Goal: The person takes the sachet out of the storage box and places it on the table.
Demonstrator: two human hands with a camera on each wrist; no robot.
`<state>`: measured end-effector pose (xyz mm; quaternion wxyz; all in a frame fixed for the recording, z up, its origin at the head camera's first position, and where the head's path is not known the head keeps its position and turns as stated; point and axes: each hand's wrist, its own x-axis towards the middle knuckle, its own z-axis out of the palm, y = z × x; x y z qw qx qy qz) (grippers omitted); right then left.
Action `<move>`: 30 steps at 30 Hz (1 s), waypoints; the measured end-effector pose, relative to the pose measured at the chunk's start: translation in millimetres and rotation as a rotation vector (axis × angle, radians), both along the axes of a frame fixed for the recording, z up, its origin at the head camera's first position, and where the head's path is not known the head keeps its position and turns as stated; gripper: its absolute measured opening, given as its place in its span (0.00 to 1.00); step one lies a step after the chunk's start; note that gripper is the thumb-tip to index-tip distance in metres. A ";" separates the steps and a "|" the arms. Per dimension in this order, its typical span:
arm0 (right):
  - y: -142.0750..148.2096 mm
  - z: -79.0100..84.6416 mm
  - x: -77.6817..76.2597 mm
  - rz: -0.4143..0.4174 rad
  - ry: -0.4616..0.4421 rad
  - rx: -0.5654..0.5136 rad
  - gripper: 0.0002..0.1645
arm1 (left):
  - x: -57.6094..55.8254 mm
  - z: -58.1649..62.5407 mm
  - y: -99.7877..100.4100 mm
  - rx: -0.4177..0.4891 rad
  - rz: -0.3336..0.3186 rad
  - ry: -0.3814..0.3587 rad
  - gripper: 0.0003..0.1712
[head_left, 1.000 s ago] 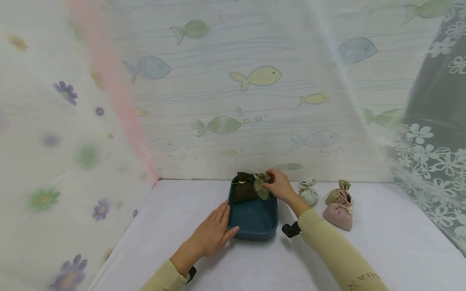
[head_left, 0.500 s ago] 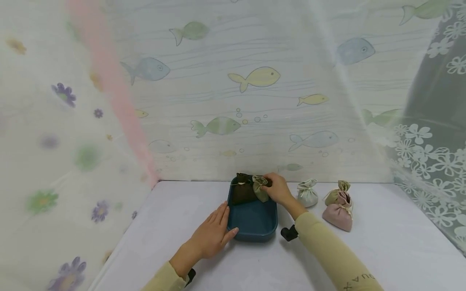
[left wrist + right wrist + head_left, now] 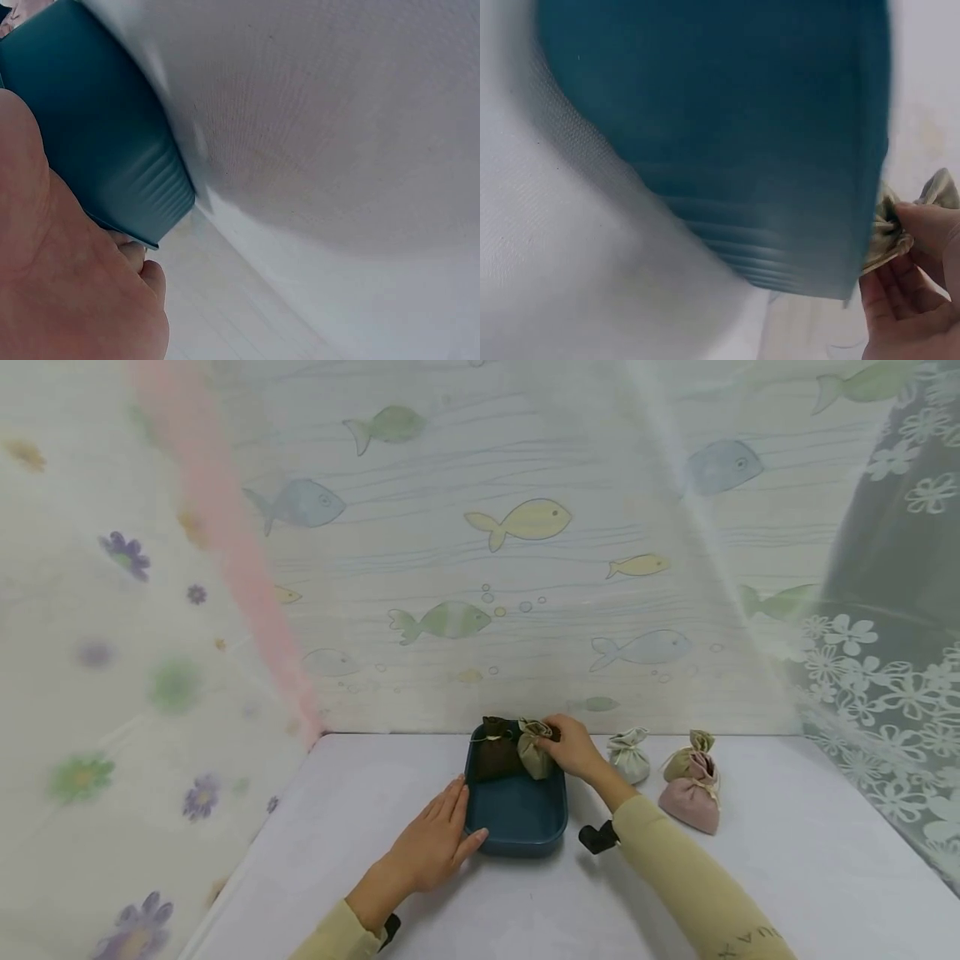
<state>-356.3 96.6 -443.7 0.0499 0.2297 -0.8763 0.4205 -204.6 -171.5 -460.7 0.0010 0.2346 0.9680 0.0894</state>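
Note:
A blue plastic bin [image 3: 517, 818] stands on the white table, with a dark brown drawstring pouch [image 3: 497, 760] in its far left corner. Beside that pouch, at the far right corner, is an olive-green drawstring pouch [image 3: 533, 758]. My right hand [image 3: 573, 747] pinches its gathered neck between thumb and fingers; the right wrist view shows the pinched neck [image 3: 889, 232] just past the bin's rim. My left hand [image 3: 435, 843] rests against the bin's left side, fingers straight, thumb by the near rim. In the left wrist view its fingertips are partly hidden behind the bin wall [image 3: 112, 127].
Right of the bin stands a pale green pouch [image 3: 628, 756]. Further right, a pink pouch [image 3: 692, 804] sits in front of another olive pouch [image 3: 678, 764]. A fish-patterned curtain [image 3: 450, 568] hangs along the table's back edge.
The olive-green pouch has settled slightly lower in the bin's far right corner, my right hand still pinching it. My left hand stays against the bin. The whole view has shifted slightly.

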 end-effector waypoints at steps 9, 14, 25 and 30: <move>7.1 15.4 18.5 0.015 -0.033 -0.054 0.22 | 1.9 -1.2 -2.4 -0.003 0.000 -0.004 0.49; 16.1 25.6 28.3 0.030 0.003 -0.071 0.21 | -0.4 -2.9 -3.7 0.004 0.002 -0.001 0.49; 48.9 42.5 50.1 0.104 0.060 -0.095 0.17 | -2.1 -6.0 -3.8 -0.003 0.019 0.003 0.50; 67.8 45.7 61.0 0.093 0.064 -0.060 0.15 | -2.1 -5.3 -1.5 0.025 0.004 0.004 0.49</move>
